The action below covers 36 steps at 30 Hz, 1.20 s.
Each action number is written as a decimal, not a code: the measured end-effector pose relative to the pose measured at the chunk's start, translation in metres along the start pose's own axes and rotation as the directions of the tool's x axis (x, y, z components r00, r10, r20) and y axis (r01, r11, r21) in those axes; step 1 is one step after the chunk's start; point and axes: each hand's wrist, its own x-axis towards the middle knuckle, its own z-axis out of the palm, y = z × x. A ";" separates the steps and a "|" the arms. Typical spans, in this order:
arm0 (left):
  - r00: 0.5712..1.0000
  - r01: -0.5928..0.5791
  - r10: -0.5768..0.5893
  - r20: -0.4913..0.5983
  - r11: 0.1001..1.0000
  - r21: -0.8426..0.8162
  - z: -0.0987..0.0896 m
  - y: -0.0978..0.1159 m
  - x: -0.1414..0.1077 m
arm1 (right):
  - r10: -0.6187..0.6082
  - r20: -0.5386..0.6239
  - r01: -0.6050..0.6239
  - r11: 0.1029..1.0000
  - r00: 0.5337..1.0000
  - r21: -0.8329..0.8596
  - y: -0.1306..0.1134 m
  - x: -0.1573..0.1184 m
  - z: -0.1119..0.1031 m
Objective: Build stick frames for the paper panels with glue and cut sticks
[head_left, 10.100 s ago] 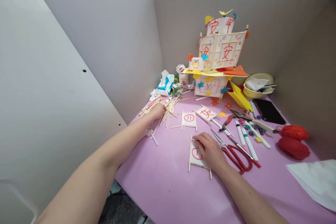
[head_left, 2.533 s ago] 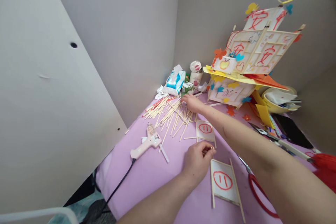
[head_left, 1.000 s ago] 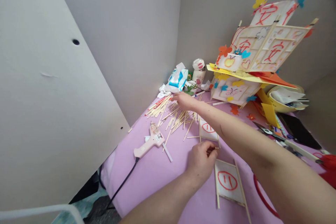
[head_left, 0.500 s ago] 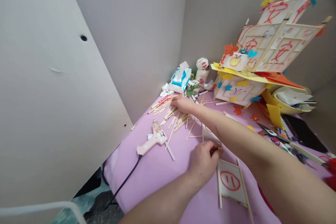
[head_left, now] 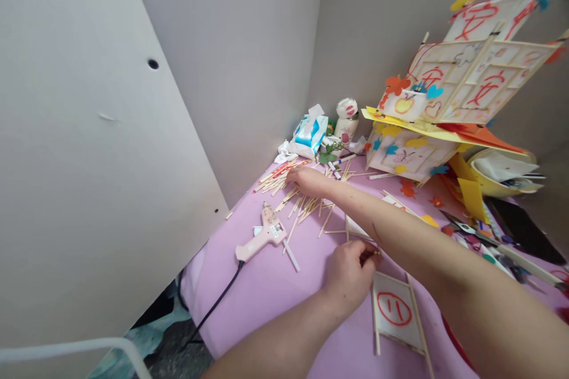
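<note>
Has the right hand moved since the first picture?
Yes. The right hand was on the near panel; now it's at the sticks. It has gone forward and left, much closer to the tissue pack.

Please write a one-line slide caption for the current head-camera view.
Right hand among thin sticks, left hand closed near a framed panel, glue gun lying on the purple table.
</note>
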 end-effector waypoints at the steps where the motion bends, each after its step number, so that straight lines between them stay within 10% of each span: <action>1: 1.000 -0.001 0.001 -0.003 1.000 0.001 0.000 0.000 0.000 | 0.000 -0.013 0.000 1.000 1.000 -0.003 0.000 0.001 0.001; 17: 1.000 0.003 -0.003 0.010 1.000 -0.031 0.001 -0.003 0.000 | -0.113 0.119 0.125 0.987 0.986 -0.097 -0.011 0.016 -0.003; 24: 0.998 0.047 -0.055 -0.035 0.979 -0.199 0.001 0.001 0.002 | 0.166 -0.151 -0.170 0.985 0.975 -0.018 -0.011 -0.011 -0.034; 30: 0.970 0.208 -0.233 0.075 0.620 -0.757 -0.007 0.010 0.013 | 0.365 -0.271 -0.262 0.900 0.891 0.349 -0.028 -0.098 -0.050; 36: 0.957 0.264 -0.210 0.201 0.340 -0.903 -0.016 0.014 0.012 | 0.506 -0.169 -0.395 0.807 0.846 0.440 -0.061 -0.187 -0.048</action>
